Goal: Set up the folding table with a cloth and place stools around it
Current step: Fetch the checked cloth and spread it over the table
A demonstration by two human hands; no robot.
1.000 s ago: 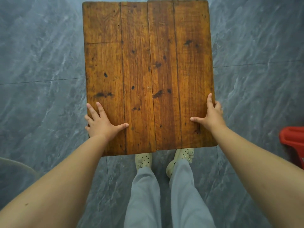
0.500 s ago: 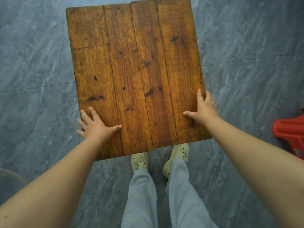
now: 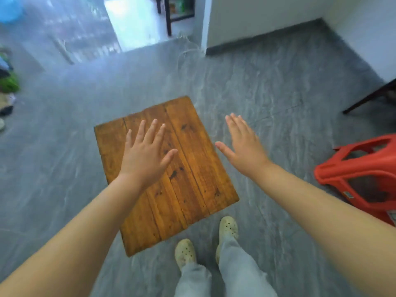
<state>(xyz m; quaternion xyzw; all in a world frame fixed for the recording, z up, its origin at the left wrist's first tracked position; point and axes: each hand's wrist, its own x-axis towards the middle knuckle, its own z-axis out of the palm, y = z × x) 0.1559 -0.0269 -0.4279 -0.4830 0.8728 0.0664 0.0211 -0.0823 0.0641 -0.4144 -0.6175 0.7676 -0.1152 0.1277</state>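
The wooden folding table (image 3: 192, 189) stands on the grey floor in front of my feet, its brown plank top bare and turned slightly askew. My left hand (image 3: 145, 155) hovers above the top's left half, fingers spread, holding nothing. My right hand (image 3: 244, 146) is raised past the table's right edge, over the floor, also spread and empty. A red plastic stool (image 3: 355, 174) lies on its side at the right edge of the view. No cloth is in sight.
A white wall corner (image 3: 267, 20) rises at the back right, with a dark furniture leg (image 3: 368, 97) beside it. A bright doorway (image 3: 132, 22) opens at the back. Clutter and a blue object (image 3: 8, 7) sit along the left side.
Both hands have let go of the table's side edges and lifted off it, fingers spread. My view has tilted up, showing the room beyond the table.
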